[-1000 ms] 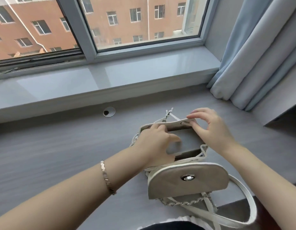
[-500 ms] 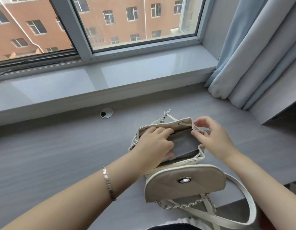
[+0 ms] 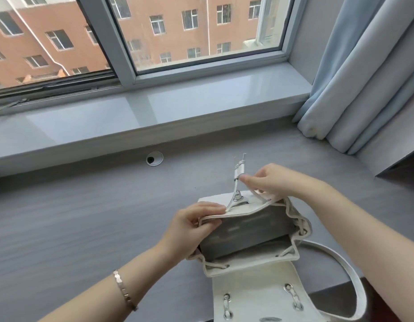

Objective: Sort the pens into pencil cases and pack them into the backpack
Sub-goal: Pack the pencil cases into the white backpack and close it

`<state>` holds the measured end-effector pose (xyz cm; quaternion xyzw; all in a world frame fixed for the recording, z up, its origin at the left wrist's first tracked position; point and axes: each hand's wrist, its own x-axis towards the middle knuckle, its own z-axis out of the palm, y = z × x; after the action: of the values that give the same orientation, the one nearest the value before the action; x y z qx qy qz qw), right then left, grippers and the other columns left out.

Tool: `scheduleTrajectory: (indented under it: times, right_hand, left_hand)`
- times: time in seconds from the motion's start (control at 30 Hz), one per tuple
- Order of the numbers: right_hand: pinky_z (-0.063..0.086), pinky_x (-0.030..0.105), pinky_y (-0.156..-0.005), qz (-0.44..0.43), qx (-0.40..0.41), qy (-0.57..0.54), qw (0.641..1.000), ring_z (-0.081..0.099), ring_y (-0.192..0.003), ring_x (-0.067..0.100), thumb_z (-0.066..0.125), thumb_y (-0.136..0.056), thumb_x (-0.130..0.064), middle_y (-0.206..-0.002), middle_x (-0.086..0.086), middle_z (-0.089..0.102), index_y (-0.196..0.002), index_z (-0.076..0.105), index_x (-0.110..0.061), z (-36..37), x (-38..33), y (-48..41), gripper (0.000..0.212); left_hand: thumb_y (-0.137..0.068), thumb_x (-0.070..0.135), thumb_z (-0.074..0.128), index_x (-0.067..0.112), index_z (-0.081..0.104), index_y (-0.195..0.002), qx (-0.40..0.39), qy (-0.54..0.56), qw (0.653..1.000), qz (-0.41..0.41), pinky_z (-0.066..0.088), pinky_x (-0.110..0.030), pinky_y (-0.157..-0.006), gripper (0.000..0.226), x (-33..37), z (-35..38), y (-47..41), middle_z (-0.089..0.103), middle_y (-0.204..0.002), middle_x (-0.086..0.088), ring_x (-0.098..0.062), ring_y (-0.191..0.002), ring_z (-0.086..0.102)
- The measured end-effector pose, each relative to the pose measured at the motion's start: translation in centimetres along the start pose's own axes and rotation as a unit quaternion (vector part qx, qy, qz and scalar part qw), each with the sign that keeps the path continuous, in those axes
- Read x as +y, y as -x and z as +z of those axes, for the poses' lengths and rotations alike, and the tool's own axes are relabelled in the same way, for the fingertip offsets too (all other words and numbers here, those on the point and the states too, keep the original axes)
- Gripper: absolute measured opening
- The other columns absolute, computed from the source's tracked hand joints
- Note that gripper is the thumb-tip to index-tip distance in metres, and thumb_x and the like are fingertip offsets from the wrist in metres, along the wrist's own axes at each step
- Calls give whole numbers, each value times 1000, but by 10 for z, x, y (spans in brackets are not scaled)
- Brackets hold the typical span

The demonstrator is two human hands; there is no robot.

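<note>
A small cream backpack (image 3: 252, 298) stands on the grey desk (image 3: 73, 228), its mouth wide and its flap hanging toward me. A grey pencil case (image 3: 245, 235) lies inside the opening. My left hand (image 3: 192, 226) pinches the front rim of the backpack at its left side. My right hand (image 3: 271, 180) pinches the white drawstring (image 3: 239, 170) by its toggle, above the far rim. No loose pens are in sight.
A round cable grommet (image 3: 154, 158) sits in the desk near the windowsill (image 3: 154, 108). Blue-grey curtains (image 3: 364, 77) hang at the right. A backpack strap (image 3: 340, 263) loops off the desk's front right edge.
My left hand came out of the backpack and now pinches its front rim. My right hand rose from the rim to the drawstring toggle. The flap now hangs lower toward me.
</note>
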<state>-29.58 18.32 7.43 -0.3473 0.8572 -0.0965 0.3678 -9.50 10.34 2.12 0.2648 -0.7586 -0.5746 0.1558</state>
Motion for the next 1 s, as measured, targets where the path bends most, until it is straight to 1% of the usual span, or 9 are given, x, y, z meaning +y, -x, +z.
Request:
scheduleTrajectory:
  times: [0.13, 0.23, 0.3, 0.43, 0.53, 0.67, 0.83, 0.9, 1.0]
  right_hand:
    - [37, 20, -51, -91, -32, -152, 984, 50, -46, 5, 42, -96, -32, -69, 0, 68, -75, 63, -14, 27, -29, -7, 35]
    - [52, 14, -61, -134, 10, -438, 889, 63, -50, 2, 37, -99, -20, -50, -3, 67, -69, 50, -12, 36, -39, -3, 34]
    - [55, 16, -64, -189, 48, -517, 834, 62, -51, 7, 37, -99, -19, -44, -5, 60, -69, 49, -12, 30, -46, 3, 33]
    - [53, 25, -53, -322, 76, -607, 722, 45, -42, 10, 35, -98, -17, -41, -8, 40, -64, 44, -10, 9, -71, 21, 36]
    - [32, 18, -39, -384, 86, -646, 654, 30, -33, 8, 39, -91, -21, -37, -11, 32, -52, 41, -15, 7, -81, 24, 40]
    - [15, 21, -39, -390, 73, -593, 701, 23, -31, 3, 57, -81, -45, -35, -15, 31, -41, 42, -25, 53, -67, 11, 47]
    - [17, 13, -44, -381, 70, -486, 784, 20, -41, -2, 54, -83, -56, -42, -9, 21, -47, 24, -15, 114, -15, 12, 63]
    - [18, 11, -48, -438, 101, -402, 797, 19, -48, -2, 46, -93, -43, -49, 2, 21, -50, 25, -15, 119, -7, 17, 56]
    - [19, 2, -55, -496, 117, -343, 789, 21, -48, 1, 44, -96, -32, -54, 1, 26, -48, 30, -16, 121, -5, 19, 52]
  left_hand:
    - [-76, -4, 69, 31, 72, -81, 54, 14, 998, -16, 43, -3, -75, 36, 2, 1, 9, 70, -78, 32, 13, -81, 63]
    - [-74, -5, 70, 23, 72, -72, 152, 95, 983, -44, 44, -2, -65, 28, 14, 8, 7, 70, -64, 24, 12, -66, 63]
    - [-74, -7, 69, 14, 72, -73, 202, 130, 970, -36, 43, -1, -60, 21, 25, 9, 0, 67, -54, 22, 11, -58, 60]
    - [-73, 8, 73, 13, 70, -80, 254, 45, 947, 189, 49, -16, -84, 9, 31, -13, -14, 71, -79, 22, 4, -80, 66]
    - [-84, 22, 66, 13, 60, -91, 232, -138, 893, 360, 42, -37, -101, 13, 4, -32, -18, 66, -100, 9, -11, -97, 64]
    - [-89, 32, 58, 16, 60, -102, 70, -289, 874, 385, 42, -30, -100, 21, -48, -53, -10, 66, -112, 2, -14, -101, 62]
    - [-80, 35, 69, 20, 70, -90, -205, -334, 896, 209, 52, -32, -81, 18, -30, -61, -21, 72, -101, 4, -10, -91, 62]
    - [-69, 40, 76, 23, 63, -111, -281, -421, 849, 153, 47, -33, -91, 47, -2, -52, -48, 64, -114, 1, -15, -105, 56]
    - [-48, 57, 81, 31, 25, -144, -378, -542, 710, 244, 19, -32, -113, 115, 27, -31, -83, 30, -151, 5, -17, -140, 23]
